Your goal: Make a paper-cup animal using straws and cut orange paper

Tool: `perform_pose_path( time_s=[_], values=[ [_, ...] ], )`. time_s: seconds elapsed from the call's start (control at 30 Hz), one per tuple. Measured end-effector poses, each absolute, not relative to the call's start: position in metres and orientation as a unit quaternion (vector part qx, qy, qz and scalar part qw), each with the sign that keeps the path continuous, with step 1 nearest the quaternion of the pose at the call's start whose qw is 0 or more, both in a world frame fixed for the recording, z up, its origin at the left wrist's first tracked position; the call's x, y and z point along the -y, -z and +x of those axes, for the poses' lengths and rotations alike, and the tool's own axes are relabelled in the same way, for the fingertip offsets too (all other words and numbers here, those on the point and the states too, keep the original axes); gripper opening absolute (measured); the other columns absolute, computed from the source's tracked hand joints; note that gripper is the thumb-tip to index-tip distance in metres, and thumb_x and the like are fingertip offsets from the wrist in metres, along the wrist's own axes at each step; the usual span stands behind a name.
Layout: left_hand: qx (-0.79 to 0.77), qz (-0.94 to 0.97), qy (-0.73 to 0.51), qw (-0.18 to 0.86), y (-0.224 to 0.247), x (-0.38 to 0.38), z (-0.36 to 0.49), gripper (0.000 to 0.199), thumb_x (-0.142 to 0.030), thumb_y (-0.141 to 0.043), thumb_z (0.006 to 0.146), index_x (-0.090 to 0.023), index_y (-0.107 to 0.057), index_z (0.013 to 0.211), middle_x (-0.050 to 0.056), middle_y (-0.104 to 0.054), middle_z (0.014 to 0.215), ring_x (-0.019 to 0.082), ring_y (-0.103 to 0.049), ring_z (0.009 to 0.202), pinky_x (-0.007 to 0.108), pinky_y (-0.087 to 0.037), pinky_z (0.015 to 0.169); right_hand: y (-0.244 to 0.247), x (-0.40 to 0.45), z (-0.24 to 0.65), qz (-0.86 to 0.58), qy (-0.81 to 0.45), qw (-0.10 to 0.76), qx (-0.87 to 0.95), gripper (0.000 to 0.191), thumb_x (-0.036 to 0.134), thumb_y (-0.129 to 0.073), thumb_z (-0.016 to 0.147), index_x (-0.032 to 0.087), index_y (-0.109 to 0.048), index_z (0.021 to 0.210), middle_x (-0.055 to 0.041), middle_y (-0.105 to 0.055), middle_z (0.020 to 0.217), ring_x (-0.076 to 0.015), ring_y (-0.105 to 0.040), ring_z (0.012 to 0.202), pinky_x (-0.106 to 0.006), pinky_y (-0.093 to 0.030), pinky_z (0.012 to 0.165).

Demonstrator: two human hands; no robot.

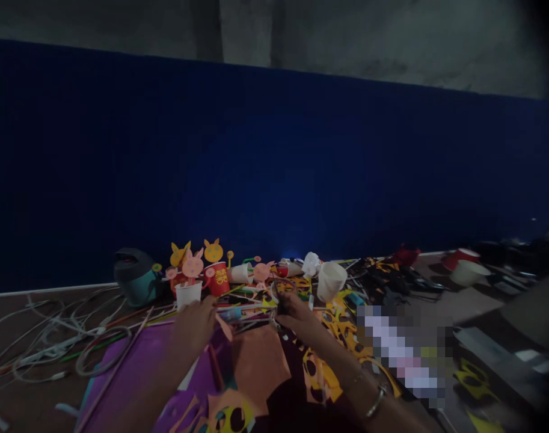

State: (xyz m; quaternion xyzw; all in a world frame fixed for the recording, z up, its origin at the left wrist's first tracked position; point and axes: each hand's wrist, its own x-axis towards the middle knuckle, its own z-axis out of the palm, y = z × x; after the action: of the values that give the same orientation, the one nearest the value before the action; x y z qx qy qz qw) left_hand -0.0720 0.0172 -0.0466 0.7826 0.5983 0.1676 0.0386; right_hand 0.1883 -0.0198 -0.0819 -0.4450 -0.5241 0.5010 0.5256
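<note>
1. White paper cup [188, 294] with a pink eared paper cutout [193, 264] rising from it stands upright near the far edge of the cluttered surface, just beyond the left hand [195, 322].
2. That left hand is angled inward with its fingers close together; whether they pinch anything, I cannot tell.
3. The right hand [300, 316] reaches in from the other side, fingers curled beside a small dark object [281, 302] too dim to identify; whether it is gripped, I cannot tell. A bracelet [377, 402] circles the right wrist.
4. Between and beyond the hands lie thin sticks or strips, pale and green, in a loose tangle.
5. Behind the white cup, a red cup with gold lettering [220, 277] stands upright below an orange eared cutout [213, 251].
6. A larger white cup [332, 281] leans beyond the right hand, with crumpled white material [311, 264] just beside it.
7. Purple sheet material [134, 361] spreads below the left arm, and an orange-brown sheet [260, 364] lies between the forearms.
8. Yellow-orange sheets with cut holes [346, 334] lie beside the right forearm; white cables [44, 343] coil at far left.
</note>
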Motion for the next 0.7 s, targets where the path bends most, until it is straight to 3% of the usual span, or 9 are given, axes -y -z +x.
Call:
perform_pose_path(
  time_s=[0.07, 0.13, 0.2, 0.3, 0.37, 0.43, 0.5, 0.7],
  values=[
    [-0.614, 0.769, -0.167, -0.060, 0.038, -0.013, -0.079, 0.021, -0.021, -0.045, 0.087, -0.017, -0.064, 0.093, 0.017, -0.062, 0.108, 0.036, -0.052, 0.110, 0.050, -0.038, 0.088, 0.085, 0.024, 0.196, -0.459, -0.494, 0.525, 0.519, 0.048, 0.026, -0.072, 0.066, 0.022, -0.057, 0.111, -0.0003, -0.065, 0.085, -0.0193, -0.062, 0.081, -0.033, -0.048, 0.073],
    [-0.596, 0.767, -0.194, -0.137, 0.031, -0.003, -0.073, 0.027, -0.014, -0.044, 0.086, -0.018, -0.064, 0.104, 0.018, -0.052, 0.128, 0.036, -0.039, 0.123, 0.051, -0.034, 0.095, 0.087, 0.030, 0.198, -0.479, -0.488, 0.526, 0.507, 0.043, 0.032, -0.070, 0.069, 0.021, -0.058, 0.109, -0.0006, -0.065, 0.082, -0.0192, -0.062, 0.078, -0.032, -0.048, 0.070],
    [-0.544, 0.803, -0.213, -0.116, 0.030, 0.011, -0.058, 0.035, -0.009, -0.045, 0.083, -0.019, -0.062, 0.112, 0.014, -0.055, 0.124, 0.032, -0.043, 0.119, 0.047, -0.033, 0.098, 0.087, 0.035, 0.197, -0.495, -0.494, 0.529, 0.481, 0.036, 0.037, -0.062, 0.076, 0.021, -0.060, 0.108, -0.0013, -0.066, 0.081, -0.0188, -0.061, 0.075, -0.031, -0.047, 0.066],
    [-0.416, 0.896, -0.144, 0.054, 0.041, 0.028, -0.029, 0.029, -0.012, -0.047, 0.081, -0.023, -0.064, 0.102, 0.007, -0.065, 0.104, 0.024, -0.055, 0.101, 0.037, -0.041, 0.090, 0.085, 0.041, 0.192, -0.484, -0.525, 0.537, 0.450, 0.035, 0.034, -0.058, 0.077, 0.022, -0.059, 0.110, -0.0017, -0.067, 0.085, -0.0185, -0.062, 0.074, -0.031, -0.047, 0.065],
    [-0.426, 0.887, -0.110, 0.139, 0.055, 0.032, -0.014, 0.022, -0.015, -0.051, 0.077, -0.022, -0.065, 0.093, 0.007, -0.065, 0.099, 0.024, -0.058, 0.097, 0.034, -0.044, 0.084, 0.084, 0.043, 0.189, -0.455, -0.538, 0.547, 0.451, 0.041, 0.030, -0.065, 0.070, 0.023, -0.058, 0.110, -0.0017, -0.068, 0.087, -0.0192, -0.063, 0.077, -0.033, -0.048, 0.071],
    [-0.459, 0.871, -0.075, 0.156, 0.067, 0.028, -0.006, 0.033, -0.010, -0.059, 0.061, -0.018, -0.064, 0.093, 0.011, -0.064, 0.103, 0.029, -0.057, 0.098, 0.037, -0.044, 0.083, 0.086, 0.042, 0.188, -0.432, -0.542, 0.559, 0.455, 0.047, 0.027, -0.072, 0.064, 0.024, -0.057, 0.109, -0.0017, -0.067, 0.086, -0.0199, -0.063, 0.078, -0.035, -0.048, 0.075],
    [-0.477, 0.861, -0.076, 0.158, 0.074, 0.020, -0.003, 0.040, -0.003, -0.056, 0.053, -0.016, -0.063, 0.091, 0.014, -0.063, 0.106, 0.032, -0.056, 0.100, 0.039, -0.043, 0.083, 0.090, 0.040, 0.188, -0.426, -0.540, 0.565, 0.456, 0.048, 0.027, -0.074, 0.063, 0.024, -0.057, 0.108, -0.0016, -0.067, 0.085, -0.0197, -0.064, 0.078, -0.035, -0.048, 0.077],
    [-0.508, 0.822, -0.096, 0.238, 0.068, -0.004, -0.011, 0.047, -0.006, -0.058, 0.052, -0.018, -0.060, 0.098, 0.010, -0.066, 0.093, 0.030, -0.060, 0.087, 0.033, -0.044, 0.069, 0.102, 0.035, 0.190, -0.419, -0.530, 0.572, 0.465, 0.047, 0.030, -0.075, 0.066, 0.023, -0.057, 0.109, 0.0006, -0.065, 0.080, -0.0182, -0.063, 0.075, -0.031, -0.049, 0.069]
  ],
)
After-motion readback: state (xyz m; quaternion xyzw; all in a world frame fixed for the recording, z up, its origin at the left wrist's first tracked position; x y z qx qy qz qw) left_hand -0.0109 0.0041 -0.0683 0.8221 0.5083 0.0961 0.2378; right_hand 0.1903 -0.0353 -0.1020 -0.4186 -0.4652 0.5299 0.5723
